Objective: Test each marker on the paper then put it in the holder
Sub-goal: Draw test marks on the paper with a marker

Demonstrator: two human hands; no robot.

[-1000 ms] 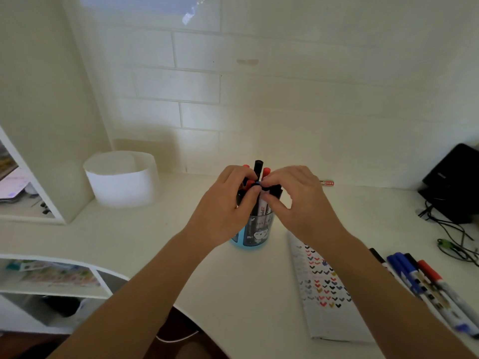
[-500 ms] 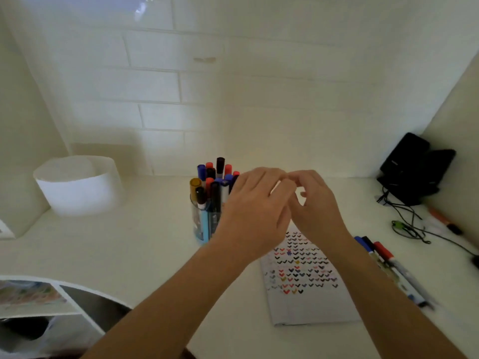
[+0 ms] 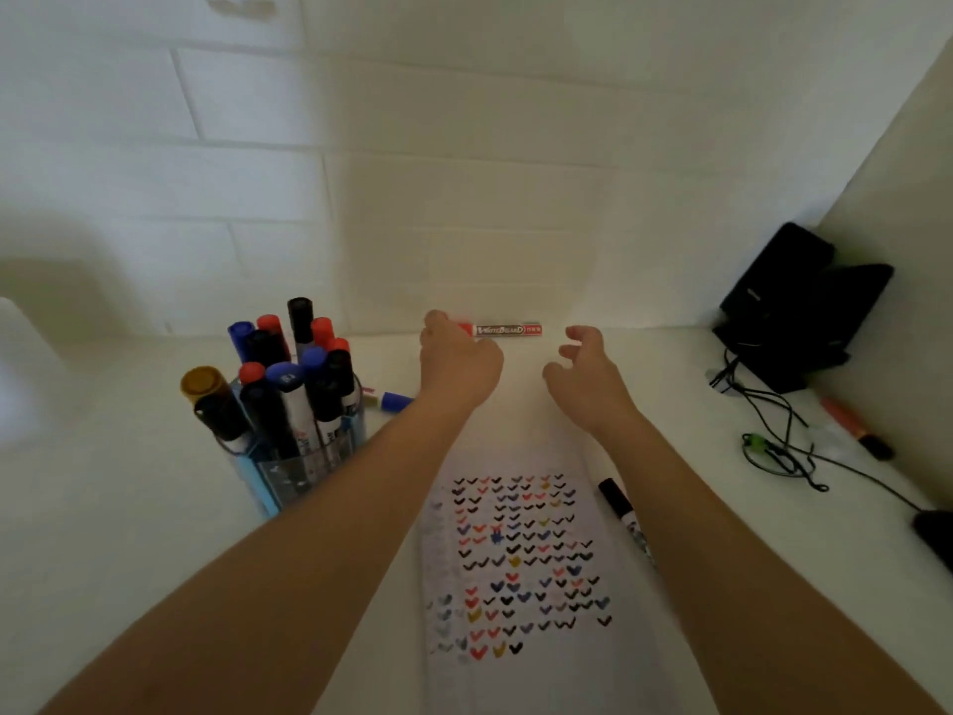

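One red whiteboard marker [image 3: 508, 330] lies along the wall at 12 o'clock on the table [image 3: 129, 508]. The left hand [image 3: 459, 361] covers its left end; I cannot tell whether that grip has closed. At 3 o'clock, the right hand [image 3: 588, 374] hangs loosely curled, holding nothing. At the paper's [image 3: 515, 678] 10 o'clock, one holder [image 3: 304, 456] carries about a dozen markers.

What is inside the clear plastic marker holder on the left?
Capped markers stand packed in the clear plastic holder: black, red and blue caps, one gold cap. The holder's bottom is hidden behind them.
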